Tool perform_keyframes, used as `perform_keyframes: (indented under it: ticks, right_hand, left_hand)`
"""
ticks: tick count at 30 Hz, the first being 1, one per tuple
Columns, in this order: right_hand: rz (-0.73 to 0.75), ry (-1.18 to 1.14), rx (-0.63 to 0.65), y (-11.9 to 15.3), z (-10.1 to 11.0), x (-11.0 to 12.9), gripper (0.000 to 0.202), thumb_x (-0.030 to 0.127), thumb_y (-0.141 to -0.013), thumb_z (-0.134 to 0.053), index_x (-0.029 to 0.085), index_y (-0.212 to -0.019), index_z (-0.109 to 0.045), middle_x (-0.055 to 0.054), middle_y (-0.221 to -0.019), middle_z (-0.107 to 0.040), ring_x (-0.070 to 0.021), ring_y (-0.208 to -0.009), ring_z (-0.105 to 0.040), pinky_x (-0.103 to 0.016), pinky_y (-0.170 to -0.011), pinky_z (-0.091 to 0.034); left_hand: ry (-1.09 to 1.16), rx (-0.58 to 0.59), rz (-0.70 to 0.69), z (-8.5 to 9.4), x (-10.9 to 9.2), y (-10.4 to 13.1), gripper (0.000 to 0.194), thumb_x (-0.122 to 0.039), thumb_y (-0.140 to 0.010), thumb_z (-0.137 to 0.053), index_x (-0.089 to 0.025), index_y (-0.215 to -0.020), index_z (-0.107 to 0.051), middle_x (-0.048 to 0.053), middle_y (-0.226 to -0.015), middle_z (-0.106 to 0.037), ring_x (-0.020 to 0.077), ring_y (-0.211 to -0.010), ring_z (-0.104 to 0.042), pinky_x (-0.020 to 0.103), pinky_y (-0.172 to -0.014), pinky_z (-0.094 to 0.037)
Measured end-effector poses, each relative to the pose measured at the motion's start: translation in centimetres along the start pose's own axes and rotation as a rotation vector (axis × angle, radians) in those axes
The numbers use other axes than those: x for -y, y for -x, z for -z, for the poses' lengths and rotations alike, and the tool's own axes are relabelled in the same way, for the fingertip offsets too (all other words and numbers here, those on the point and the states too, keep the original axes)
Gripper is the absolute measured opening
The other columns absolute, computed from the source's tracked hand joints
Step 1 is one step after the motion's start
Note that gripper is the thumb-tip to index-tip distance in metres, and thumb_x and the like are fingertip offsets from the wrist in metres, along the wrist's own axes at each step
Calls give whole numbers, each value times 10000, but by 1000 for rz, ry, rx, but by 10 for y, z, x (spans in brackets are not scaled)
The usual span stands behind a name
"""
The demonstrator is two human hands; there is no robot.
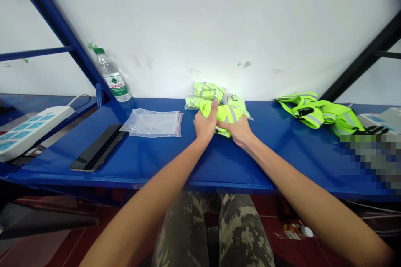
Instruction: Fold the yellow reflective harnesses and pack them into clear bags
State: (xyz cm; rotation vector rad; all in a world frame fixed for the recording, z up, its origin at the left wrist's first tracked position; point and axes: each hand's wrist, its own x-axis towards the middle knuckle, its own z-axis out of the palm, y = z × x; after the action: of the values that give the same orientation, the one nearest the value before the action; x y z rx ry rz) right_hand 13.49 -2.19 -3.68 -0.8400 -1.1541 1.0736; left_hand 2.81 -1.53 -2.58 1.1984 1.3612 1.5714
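A folded bundle of neon yellow-green reflective strap (232, 113) is gripped between both hands at the middle of the blue table. My left hand (206, 126) closes on its left side, thumb on top. On its right side my right hand (239, 129) is closed too, its thumb pointing left. Right behind the bundle lie a clear bag of folded strap (208, 91) and another bagged strap (239, 103). Clear zip bags (153, 123) lie flat to the left of my hands. Loose reflective straps (322, 112) with black buckles are heaped at the right.
The blue table (138, 158) meets a white wall. A black phone (98, 148) lies at the left, a water bottle (114, 77) stands behind it, and a power strip (34, 129) is at the far left. Another bottle (294, 231) lies on the floor.
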Motion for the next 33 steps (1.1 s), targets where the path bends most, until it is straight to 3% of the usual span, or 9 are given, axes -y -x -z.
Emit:
perform_keyframes:
  ticks: [6, 10, 13, 17, 22, 25, 28, 30, 33]
  right_hand:
    - [-67, -71, -15, -1, 6, 2, 534, 264, -418, -905, 174, -884, -662, -70, -973, -760, -259, -887, -721, -428, -844, -594]
    - [-84, -77, -99, -6, 15, 5, 593, 221, -387, -913, 172, -933, -685, -63, -993, -763, -273, -918, -723, -456, -880, -595]
    - [-93, -67, -168, -10, 25, 6, 616, 188, -367, -914, 154, -943, -698, -77, -990, -764, -290, -910, -727, -472, -872, -604]
    - [-117, -33, -178, -12, 38, 3, 591, 172, -377, -907, 138, -928, -695, -89, -955, -765, -293, -879, -733, -475, -844, -610]
    - [-141, -23, -177, -10, 54, 3, 593, 133, -359, -905, 125, -919, -707, -85, -937, -769, -288, -848, -738, -469, -843, -612]
    - [-162, -30, -201, -10, 57, 5, 586, 126, -347, -906, 128, -899, -710, -83, -921, -771, -295, -844, -740, -480, -836, -616]
    - [-175, -49, -215, -9, 57, 7, 576, 101, -334, -902, 132, -879, -716, -81, -923, -773, -297, -861, -741, -483, -865, -612]
    - [-179, -63, -214, -10, 57, 8, 567, 93, -341, -900, 132, -876, -718, -86, -936, -773, -297, -874, -742, -482, -883, -608]
    - [-202, -81, -211, -10, 57, 10, 553, 85, -345, -899, 132, -864, -717, -92, -945, -774, -304, -887, -744, -481, -893, -608]
  left_hand:
    - [-508, 69, -126, 11, -6, 4, 711, -764, -877, -367, -168, -1051, -713, 213, -1079, -723, 398, -1137, -629, 478, -977, -446]
    - [-687, -111, -295, 16, -8, 4, 655, -596, -976, -292, -163, -1447, -434, 209, -1473, -488, 371, -1436, -349, 544, -1130, -296]
    - [-788, -173, -225, 21, -9, 2, 637, -509, -989, -309, -169, -1527, -285, 212, -1562, -358, 399, -1500, -187, 620, -1142, -236]
    - [-957, 81, -217, 17, -10, 11, 585, -272, -940, -450, -128, -1495, -334, 257, -1441, -463, 426, -1388, -369, 570, -1046, -398]
    - [-1000, 292, -393, 6, -14, 22, 569, -24, -827, -461, -145, -1382, -484, 191, -1287, -568, 306, -1186, -552, 398, -971, -471]
    - [-1112, 315, -456, 11, -16, 16, 347, -188, -867, -556, -168, -1207, -620, 191, -1224, -606, 362, -1196, -529, 469, -969, -455]
    - [-1212, 364, -397, 17, -14, 9, 384, -462, -841, -630, -169, -1085, -674, 223, -1183, -633, 431, -1162, -543, 515, -898, -470]
    - [-1174, 390, -347, 20, -12, 5, 346, -443, -864, -592, -174, -1064, -681, 211, -1090, -680, 398, -1074, -614, 462, -842, -492]
    - [-1097, 352, -302, 22, -9, 1, 267, -277, -872, -547, -186, -1088, -675, 177, -1008, -721, 354, -1010, -667, 402, -799, -497]
